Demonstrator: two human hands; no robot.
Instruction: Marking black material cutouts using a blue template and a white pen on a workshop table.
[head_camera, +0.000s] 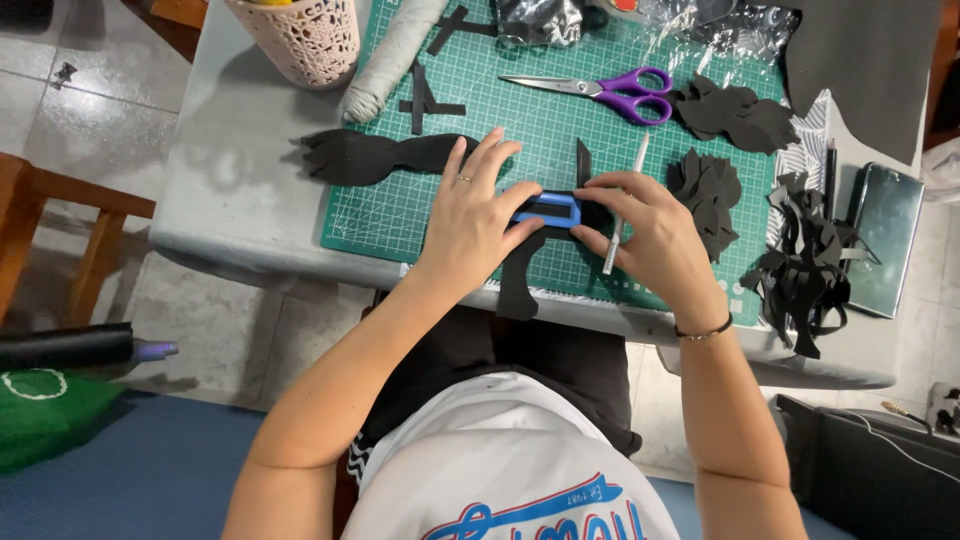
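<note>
At the far left of the grey table (230, 190), a pink openwork basket (300, 40) is cut off by the top edge. Next to it a long black foam shape (370, 157) lies half on the green cutting mat (390, 215). The left hand (470, 215) lies flat with fingers spread, its fingertips pressing down on a blue frame-shaped template (550, 209), which sits on a black foam strip (522, 280) that hangs over the table's near edge. The right hand (655, 235) touches the template's right end while gripping a white pen (625, 205) between thumb and fingers. How the strip and template meet under the hands is hidden. Above lie purple scissors (610, 92); to the right, piles of black foam cutouts (705, 185) and scraps (805, 270). A dark phone-like slab (888, 235) is hard to make out.
</note>
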